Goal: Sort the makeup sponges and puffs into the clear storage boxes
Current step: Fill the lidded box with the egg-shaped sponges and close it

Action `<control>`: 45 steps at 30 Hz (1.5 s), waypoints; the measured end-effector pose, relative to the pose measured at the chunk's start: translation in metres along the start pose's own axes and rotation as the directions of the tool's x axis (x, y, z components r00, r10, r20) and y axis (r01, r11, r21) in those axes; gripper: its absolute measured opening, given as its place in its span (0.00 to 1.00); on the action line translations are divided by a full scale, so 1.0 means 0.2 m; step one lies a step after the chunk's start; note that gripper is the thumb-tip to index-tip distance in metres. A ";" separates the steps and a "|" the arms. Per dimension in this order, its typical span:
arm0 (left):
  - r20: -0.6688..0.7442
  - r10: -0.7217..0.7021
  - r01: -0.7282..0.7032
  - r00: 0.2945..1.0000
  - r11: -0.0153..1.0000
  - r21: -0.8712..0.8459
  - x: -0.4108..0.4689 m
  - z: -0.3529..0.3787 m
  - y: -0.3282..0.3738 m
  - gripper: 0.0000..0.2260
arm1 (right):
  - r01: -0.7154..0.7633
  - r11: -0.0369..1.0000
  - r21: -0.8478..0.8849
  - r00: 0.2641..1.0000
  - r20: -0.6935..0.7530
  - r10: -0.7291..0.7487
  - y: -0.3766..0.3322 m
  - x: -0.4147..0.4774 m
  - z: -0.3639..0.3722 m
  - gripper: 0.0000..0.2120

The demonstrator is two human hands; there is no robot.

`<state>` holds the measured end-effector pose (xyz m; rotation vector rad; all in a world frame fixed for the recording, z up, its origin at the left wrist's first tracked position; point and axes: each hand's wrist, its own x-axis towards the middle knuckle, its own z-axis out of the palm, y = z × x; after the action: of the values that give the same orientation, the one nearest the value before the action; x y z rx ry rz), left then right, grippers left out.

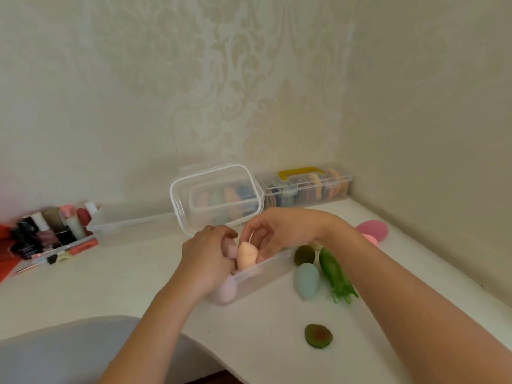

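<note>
Nearest me an avocado puff [318,335] lies loose on the table [263,342], while the right hand [279,231] pinches a peach sponge [246,256] into the open box [266,268], the left hand [206,256] curled inside steadying, so releasing it comes next.

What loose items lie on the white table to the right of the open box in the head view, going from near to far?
Avocado-shaped flat puff → pale blue egg sponge → dark olive sponge → pink sponge by the wall. The long green piece spans the middle ones, so it is left out of the order.
</note>
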<state>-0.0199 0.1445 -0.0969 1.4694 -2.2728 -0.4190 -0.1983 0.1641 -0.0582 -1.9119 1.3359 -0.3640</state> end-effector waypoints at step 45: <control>0.080 0.044 -0.043 0.996 0.999 -0.009 -0.04 -0.02 0.02 0.18 | -0.566 0.788 -0.243 0.792 -0.427 0.437 0.23 -0.26 -0.15 0.24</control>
<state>-0.0182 0.1529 -0.0937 1.4204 -2.3589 -0.4811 -0.2683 0.1903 -0.0611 -1.7077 2.2296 -0.1908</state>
